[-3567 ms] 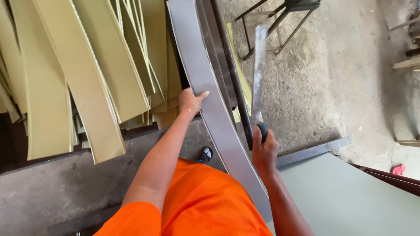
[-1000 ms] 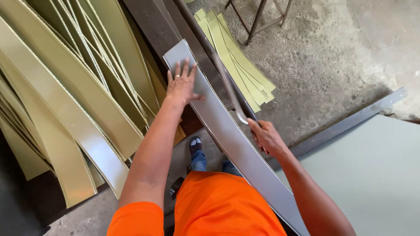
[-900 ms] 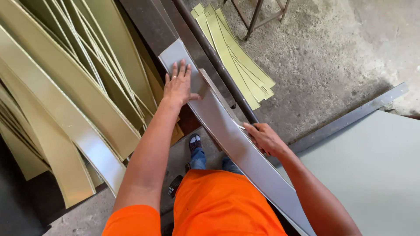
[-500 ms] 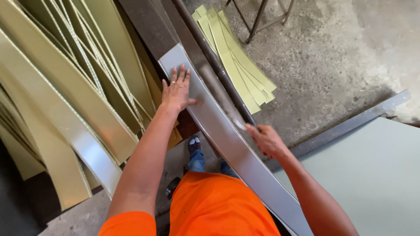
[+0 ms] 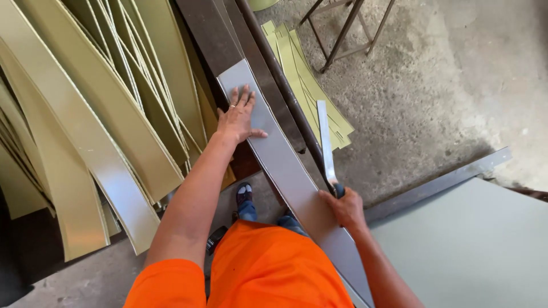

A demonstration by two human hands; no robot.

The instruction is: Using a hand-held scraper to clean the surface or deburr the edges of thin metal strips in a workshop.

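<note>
The long grey metal strip (image 5: 285, 165) lies on the bench edge, long axis running from the lower right (near the person's body) up and away to the upper left, its squared far end pointing twd the dark steel beam (image 5: 208, 34). It looks thin and springy, prob. light for its length but floppy at the ends, w/ a smooth painted face that could slide under a palm and edges likely sharp; best held flat from above w/ a spread palm, or pinched by the long edges, not by the tip.

The left hand (image 5: 238, 118) rests flat on the strip near its far end, fingers fanned wide, pressing down rather than gripping. The right hand (image 5: 344, 208) is closed round the dark handle of a cutter lever (image 5: 325, 142), a narrow pale blade-like bar that rises away from the strip's right edge (whether it touches the strip I can't tell).

Outward: just right of the beam, a pile of olive-yellow cut strips (image 5: 311, 88) on the concrete floor (image 5: 445, 97), w/ the legs of a metal stand (image 5: 342, 31) above them. Left, a big fan of curved olive-yellow sheet strips (image 5: 97, 125) leaning together. Lower right, a pale green sheet (image 5: 474, 245) behind a dark angle bar. Below, orange shirt (image 5: 268, 268) and a shoe (image 5: 244, 194).
</note>
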